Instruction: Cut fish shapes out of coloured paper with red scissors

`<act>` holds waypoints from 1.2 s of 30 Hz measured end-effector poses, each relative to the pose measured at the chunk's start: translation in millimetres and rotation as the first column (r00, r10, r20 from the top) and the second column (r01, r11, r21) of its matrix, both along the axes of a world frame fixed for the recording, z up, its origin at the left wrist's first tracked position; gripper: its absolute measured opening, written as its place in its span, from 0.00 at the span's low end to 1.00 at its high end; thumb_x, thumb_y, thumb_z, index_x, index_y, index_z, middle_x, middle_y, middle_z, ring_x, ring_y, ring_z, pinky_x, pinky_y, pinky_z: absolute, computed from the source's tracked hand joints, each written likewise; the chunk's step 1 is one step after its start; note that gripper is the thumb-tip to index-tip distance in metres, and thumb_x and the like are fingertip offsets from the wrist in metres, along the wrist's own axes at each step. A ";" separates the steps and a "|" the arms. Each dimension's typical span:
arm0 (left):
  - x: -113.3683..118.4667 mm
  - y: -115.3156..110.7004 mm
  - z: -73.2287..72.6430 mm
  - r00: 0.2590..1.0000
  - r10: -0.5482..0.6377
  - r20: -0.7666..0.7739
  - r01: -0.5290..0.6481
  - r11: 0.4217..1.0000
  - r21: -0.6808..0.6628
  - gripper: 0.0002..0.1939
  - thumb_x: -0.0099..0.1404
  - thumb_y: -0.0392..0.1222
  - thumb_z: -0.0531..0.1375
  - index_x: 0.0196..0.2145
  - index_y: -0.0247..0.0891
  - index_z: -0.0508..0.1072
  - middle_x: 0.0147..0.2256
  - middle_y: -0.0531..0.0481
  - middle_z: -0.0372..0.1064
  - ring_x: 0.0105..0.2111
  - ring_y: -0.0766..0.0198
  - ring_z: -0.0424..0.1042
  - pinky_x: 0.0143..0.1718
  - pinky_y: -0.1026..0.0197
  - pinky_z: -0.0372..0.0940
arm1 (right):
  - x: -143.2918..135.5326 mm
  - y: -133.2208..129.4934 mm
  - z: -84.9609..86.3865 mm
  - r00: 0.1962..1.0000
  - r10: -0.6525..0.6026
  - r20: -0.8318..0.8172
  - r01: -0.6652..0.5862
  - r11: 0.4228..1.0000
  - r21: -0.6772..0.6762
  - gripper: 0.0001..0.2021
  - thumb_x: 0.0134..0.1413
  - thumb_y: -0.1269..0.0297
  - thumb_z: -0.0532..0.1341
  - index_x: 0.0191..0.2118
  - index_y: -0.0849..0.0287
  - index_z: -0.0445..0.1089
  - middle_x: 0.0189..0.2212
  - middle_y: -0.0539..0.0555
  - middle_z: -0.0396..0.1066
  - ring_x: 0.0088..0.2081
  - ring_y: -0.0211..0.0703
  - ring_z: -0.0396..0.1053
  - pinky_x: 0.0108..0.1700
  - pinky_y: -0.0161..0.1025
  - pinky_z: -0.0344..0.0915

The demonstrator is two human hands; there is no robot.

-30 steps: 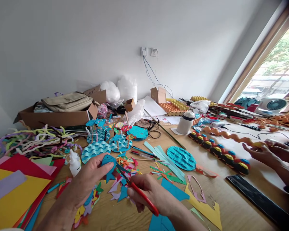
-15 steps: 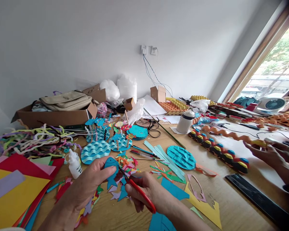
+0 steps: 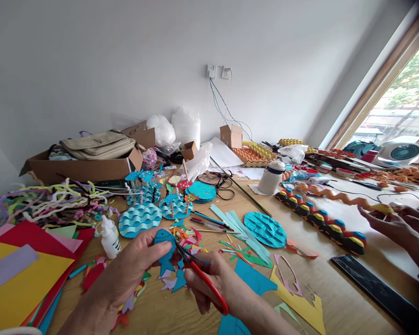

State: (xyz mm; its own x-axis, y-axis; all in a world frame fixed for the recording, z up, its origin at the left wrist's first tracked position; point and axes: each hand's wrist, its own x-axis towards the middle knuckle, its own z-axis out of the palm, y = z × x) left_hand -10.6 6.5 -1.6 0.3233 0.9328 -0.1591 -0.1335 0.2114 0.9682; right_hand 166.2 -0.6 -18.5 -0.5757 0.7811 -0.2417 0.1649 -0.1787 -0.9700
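Note:
Between the thumb and fingers of my left hand (image 3: 139, 260) is a blue paper fish (image 3: 165, 247), its head up and tail down. My right hand (image 3: 212, 279) is closed round the handles of red-handled scissors (image 3: 209, 286). The dark blades touch the fish's right edge. Beneath both hands lie colourful paper scraps (image 3: 188, 237) and pieces of blue paper (image 3: 253, 279). Round blue wavy discs (image 3: 140, 220) stand just beyond, some carrying small paper fish on sticks (image 3: 185, 184).
A white glue bottle (image 3: 110, 238) stands left, near coloured paper sheets (image 3: 52, 263) and a pile of pipe cleaners (image 3: 56, 202). At right, another person's hands (image 3: 398, 228) hold an orange egg-carton strip (image 3: 342, 197). A black flat object (image 3: 373, 288) lies nearer. A white lidded cup (image 3: 270, 178) stands centre right.
The view has shifted slightly, so everything sits a little further right. Both hands keep their hold on the fish and the scissors, with little other visible movement.

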 end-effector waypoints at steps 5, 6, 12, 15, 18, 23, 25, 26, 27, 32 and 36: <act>-0.2 0.1 -0.4 1.000 0.002 0.002 -0.002 1.000 0.006 0.07 0.53 0.44 0.62 0.26 0.37 0.73 0.24 0.53 0.70 0.25 0.67 0.65 0.30 0.65 0.62 | 0.2 1.5 -5.2 1.000 0.003 -0.024 -0.003 1.000 -0.012 0.20 0.44 0.47 0.59 0.21 0.60 0.57 0.09 0.43 0.57 0.11 0.28 0.55 0.14 0.24 0.51; 0.0 0.2 -0.2 1.000 0.003 0.000 -0.003 1.000 0.006 0.07 0.53 0.44 0.62 0.26 0.37 0.73 0.24 0.53 0.70 0.25 0.67 0.65 0.30 0.65 0.62 | 0.5 1.6 -6.1 1.000 0.005 -0.027 -0.005 1.000 -0.012 0.20 0.44 0.47 0.59 0.22 0.60 0.57 0.09 0.42 0.57 0.11 0.28 0.55 0.14 0.24 0.51; 1.6 -1.5 0.8 1.000 0.018 0.006 -0.018 1.000 0.008 0.07 0.53 0.43 0.62 0.26 0.36 0.73 0.24 0.53 0.70 0.25 0.67 0.65 0.30 0.66 0.62 | 1.1 0.4 -6.7 1.000 -0.019 -0.023 0.018 1.000 -0.015 0.20 0.43 0.47 0.61 0.24 0.61 0.59 0.09 0.42 0.57 0.11 0.28 0.55 0.13 0.24 0.50; 1.4 -2.5 0.3 1.000 0.013 0.013 -0.013 1.000 0.013 0.07 0.54 0.44 0.62 0.25 0.36 0.73 0.24 0.53 0.70 0.25 0.68 0.64 0.30 0.66 0.62 | 0.5 0.4 -6.8 1.000 -0.012 -0.027 0.012 1.000 -0.003 0.22 0.43 0.45 0.60 0.22 0.61 0.58 0.10 0.43 0.57 0.12 0.27 0.55 0.14 0.24 0.51; 0.9 -2.1 -0.5 1.000 -0.001 0.009 0.001 1.000 0.023 0.08 0.54 0.44 0.61 0.25 0.37 0.72 0.24 0.53 0.69 0.25 0.68 0.64 0.30 0.66 0.62 | 0.3 1.3 -9.2 0.998 0.005 -0.064 -0.004 1.000 0.006 0.24 0.42 0.41 0.58 0.20 0.61 0.57 0.10 0.44 0.57 0.12 0.27 0.56 0.14 0.24 0.51; 0.5 -1.7 -1.7 1.000 -0.003 -0.001 0.004 1.000 0.026 0.08 0.55 0.45 0.61 0.25 0.37 0.71 0.24 0.54 0.67 0.24 0.68 0.63 0.29 0.66 0.62 | 0.2 1.7 -10.2 0.993 0.023 -0.115 -0.023 1.000 0.000 0.27 0.39 0.37 0.57 0.21 0.61 0.58 0.10 0.43 0.56 0.11 0.27 0.55 0.13 0.24 0.48; 0.6 -2.1 -1.2 1.000 -0.002 -0.003 0.002 1.000 0.028 0.08 0.55 0.45 0.61 0.25 0.37 0.71 0.23 0.54 0.67 0.24 0.69 0.63 0.28 0.67 0.61 | -0.3 1.2 -8.1 0.996 0.018 -0.092 -0.018 1.000 0.004 0.27 0.39 0.36 0.57 0.21 0.61 0.58 0.10 0.44 0.56 0.11 0.27 0.54 0.12 0.24 0.47; 0.7 -2.4 -0.8 1.000 0.001 -0.004 0.000 1.000 0.029 0.08 0.56 0.44 0.61 0.25 0.37 0.71 0.23 0.54 0.67 0.24 0.69 0.63 0.28 0.67 0.61 | -0.6 0.9 -7.1 0.997 0.015 -0.082 -0.015 1.000 0.004 0.27 0.39 0.36 0.57 0.21 0.61 0.58 0.10 0.44 0.57 0.11 0.27 0.54 0.13 0.24 0.47; 0.8 -2.7 -0.2 1.000 0.001 -0.006 -0.001 1.000 0.031 0.08 0.56 0.44 0.60 0.25 0.37 0.72 0.23 0.54 0.67 0.24 0.68 0.63 0.28 0.67 0.61 | -0.9 0.8 -6.4 0.997 0.011 -0.076 -0.011 1.000 0.004 0.27 0.39 0.37 0.57 0.21 0.61 0.58 0.10 0.44 0.57 0.11 0.27 0.54 0.13 0.24 0.47; 1.2 -2.3 0.6 1.000 -0.006 -0.007 0.007 0.999 0.042 0.08 0.56 0.44 0.60 0.26 0.37 0.72 0.23 0.53 0.67 0.24 0.68 0.63 0.29 0.66 0.61 | -2.0 1.4 -10.0 0.999 -0.025 -0.024 0.026 1.000 0.013 0.23 0.42 0.42 0.59 0.22 0.61 0.58 0.10 0.43 0.57 0.11 0.27 0.55 0.13 0.24 0.50; 0.6 -0.1 -0.4 1.000 -0.025 0.003 0.025 0.999 0.048 0.07 0.57 0.43 0.60 0.27 0.37 0.73 0.25 0.52 0.70 0.25 0.67 0.64 0.30 0.66 0.62 | -1.7 2.3 -16.1 0.999 -0.039 0.007 0.039 0.998 0.047 0.21 0.43 0.45 0.59 0.24 0.61 0.60 0.12 0.43 0.56 0.12 0.28 0.56 0.12 0.25 0.52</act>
State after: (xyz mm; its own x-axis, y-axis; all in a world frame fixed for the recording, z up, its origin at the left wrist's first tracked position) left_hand -9.9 6.4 -2.0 0.3470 0.9310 -0.1130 -0.1320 0.1677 0.9770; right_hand 164.6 1.7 -34.6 -0.5429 0.8134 -0.2090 0.1664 -0.1398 -0.9761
